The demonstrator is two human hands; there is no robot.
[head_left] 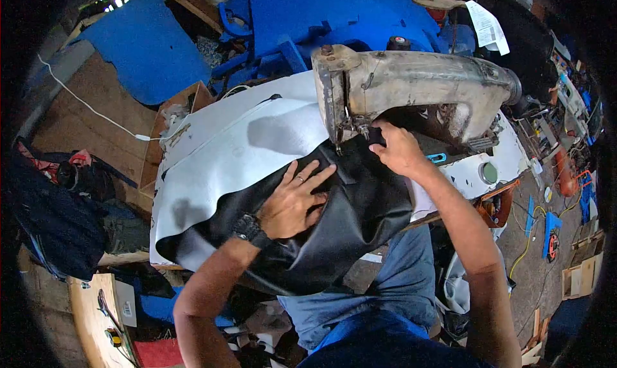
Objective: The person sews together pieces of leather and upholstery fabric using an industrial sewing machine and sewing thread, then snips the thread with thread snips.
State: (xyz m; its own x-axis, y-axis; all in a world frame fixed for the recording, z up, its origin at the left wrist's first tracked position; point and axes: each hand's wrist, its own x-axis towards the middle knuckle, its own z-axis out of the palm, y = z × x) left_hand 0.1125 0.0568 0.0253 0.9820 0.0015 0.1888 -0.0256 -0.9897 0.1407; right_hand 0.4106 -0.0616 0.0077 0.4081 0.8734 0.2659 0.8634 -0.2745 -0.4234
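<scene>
A large black sheet of smooth material [347, 220] lies over the white table and hangs over its front edge. My left hand [297, 201], with a ring and a black wristwatch, rests on it, fingers spread. At the needle area of an old, worn sewing machine [424, 79], my right hand [395, 148] has its thumb and fingers curled round the black material beside the presser foot. The fingertips are partly hidden behind the needle bar. Behind the black sheet lies a white-grey sheet [257, 137].
On the table [421, 204] are a round green-topped tin [488, 172] and a small blue tool [437, 157]. Blue material [366, 15] lies behind the machine. A wooden box [154, 143] stands at left. Cables and tools cover the floor at right.
</scene>
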